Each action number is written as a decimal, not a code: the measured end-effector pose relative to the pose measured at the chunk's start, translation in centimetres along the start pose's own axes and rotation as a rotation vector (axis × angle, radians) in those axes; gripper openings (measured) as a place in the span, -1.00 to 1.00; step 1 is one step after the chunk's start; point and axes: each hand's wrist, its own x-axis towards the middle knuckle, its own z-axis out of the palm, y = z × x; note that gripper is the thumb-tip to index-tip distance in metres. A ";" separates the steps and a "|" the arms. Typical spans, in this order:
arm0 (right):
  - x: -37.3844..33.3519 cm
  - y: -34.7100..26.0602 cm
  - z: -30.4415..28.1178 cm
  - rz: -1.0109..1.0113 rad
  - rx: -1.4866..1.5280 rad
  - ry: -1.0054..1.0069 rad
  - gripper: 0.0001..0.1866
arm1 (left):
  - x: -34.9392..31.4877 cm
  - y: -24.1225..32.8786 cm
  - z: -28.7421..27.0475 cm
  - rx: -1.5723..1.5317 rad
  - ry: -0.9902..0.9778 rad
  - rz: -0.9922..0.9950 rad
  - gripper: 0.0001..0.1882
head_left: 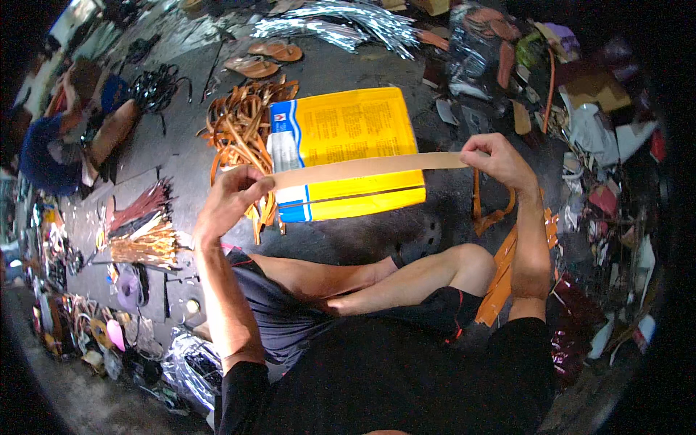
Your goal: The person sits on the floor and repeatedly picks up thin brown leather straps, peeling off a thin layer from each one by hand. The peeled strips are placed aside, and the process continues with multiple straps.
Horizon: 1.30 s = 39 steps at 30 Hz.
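Note:
A tan strip, looking like leather (370, 168), is stretched between my two hands above a yellow box (362, 130) with blue and white at its left end. My left hand (235, 192) pinches the strip's left end between thumb and fingers. At the other end, my right hand (500, 159) grips it in a pinch, slightly higher in the picture. The strip lies across the near part of the box top; whether it touches the box I cannot tell. A heap of brown strips (235, 123) lies against the box's left side.
Orange-brown strips (511, 268) lie by my right knee. Brown sandals (264, 58) and shiny silver strips (348, 25) are at the far side. Maroon and gold strip bundles (141, 228) lie left, near another person (58, 148). Scraps and bags (591, 134) crowd the right.

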 end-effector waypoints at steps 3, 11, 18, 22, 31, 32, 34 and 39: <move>0.8 1.1 1.9 0.030 -0.236 0.117 -0.73 | 1.1 -1.5 2.6 -0.147 0.185 0.048 -0.82; 9.0 -12.1 13.2 -0.640 -0.024 0.210 -0.85 | 1.8 -2.1 5.1 -0.192 0.573 0.085 -0.79; 13.7 -14.5 18.8 -0.719 0.103 0.086 -0.82 | 2.1 -2.7 5.5 -0.350 0.558 0.109 -0.81; 13.4 -14.2 19.3 -0.729 0.163 0.136 -0.84 | 2.2 -3.0 5.7 -0.376 0.553 0.059 -0.83; 13.5 -13.7 20.0 -0.966 -0.227 0.233 -0.90 | 3.2 -3.8 5.2 -0.578 0.415 0.002 -0.81; 13.5 -13.8 20.1 -0.967 -0.264 0.245 -0.91 | 3.3 -3.7 5.2 -0.585 0.404 -0.017 -0.81; 13.4 -14.3 20.2 -0.940 -0.226 0.264 -0.91 | 3.6 -3.8 5.7 -0.538 0.459 0.020 -0.81; 12.5 -15.0 20.3 -0.792 -0.086 0.293 -0.87 | 2.7 -4.0 6.1 -0.745 0.462 -0.008 -0.82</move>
